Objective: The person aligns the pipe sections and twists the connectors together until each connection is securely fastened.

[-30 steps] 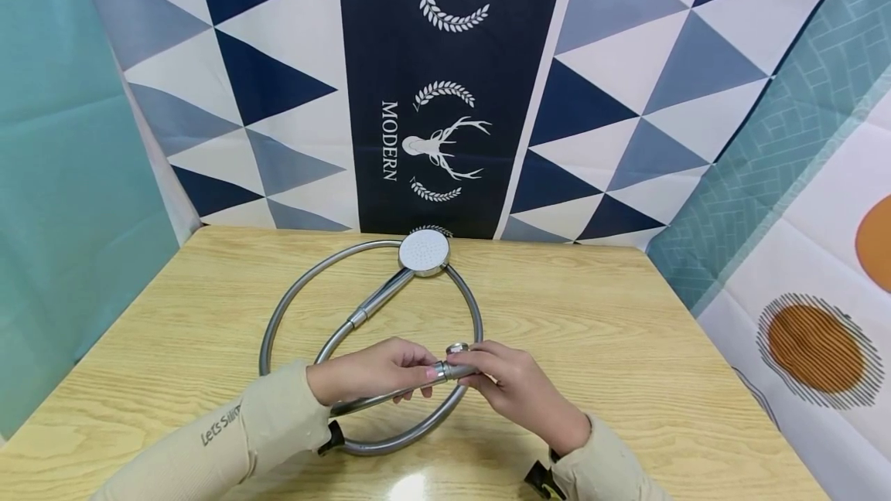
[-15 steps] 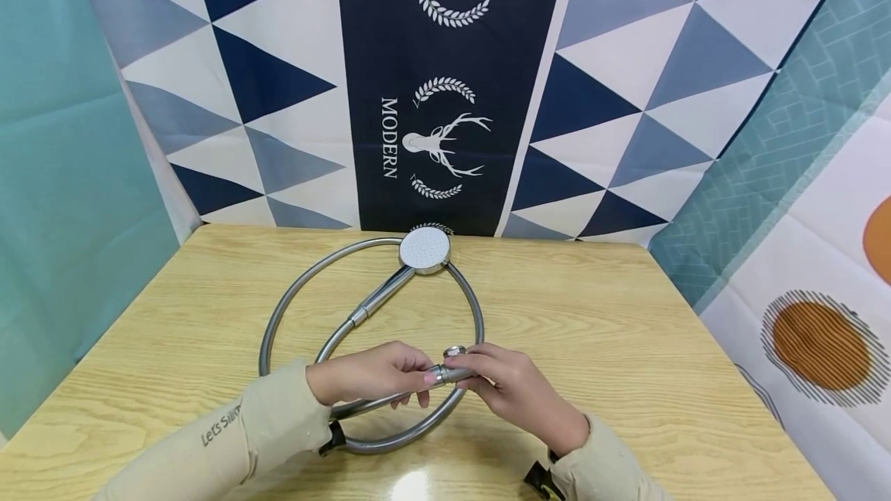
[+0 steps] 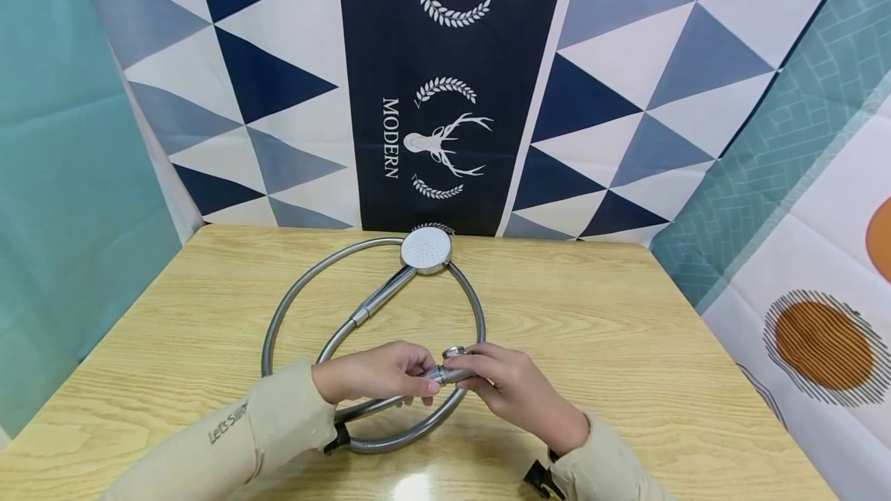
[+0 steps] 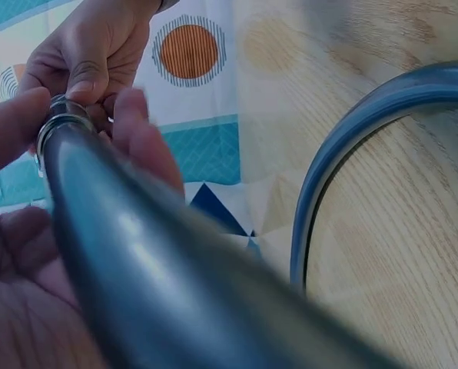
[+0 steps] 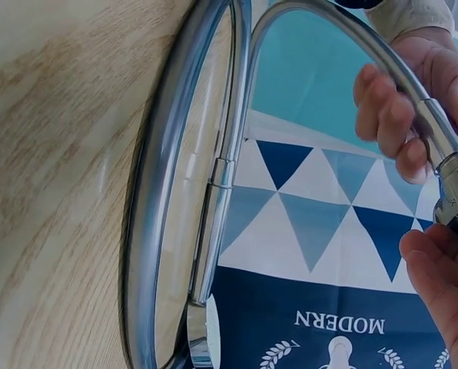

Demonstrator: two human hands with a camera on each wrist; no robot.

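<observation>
A grey metal shower hose (image 3: 418, 431) lies looped on the wooden table, with a chrome hand shower (image 3: 426, 248) on its far end, white spray face up. My left hand (image 3: 386, 371) holds the hose's near end, thumb and fingers around its smooth metal collar (image 5: 438, 129). My right hand (image 3: 515, 385) pinches a small chrome fitting (image 3: 455, 352) that meets this collar end to end; the fingers hide much of it. In the left wrist view the raised hose runs close past the camera, and the right thumb (image 4: 87, 81) presses near the joint.
The wooden table (image 3: 578, 331) reaches back to a patterned cloth (image 3: 278, 99) in blue and white triangles. A teal cloth (image 3: 69, 176) hangs at the left, and a white cloth with orange circles (image 3: 821, 339) at the right.
My left thumb and fingers have shifted slightly around the hose collar. The right hand keeps its hold on the fitting, and the hand shower stays in place.
</observation>
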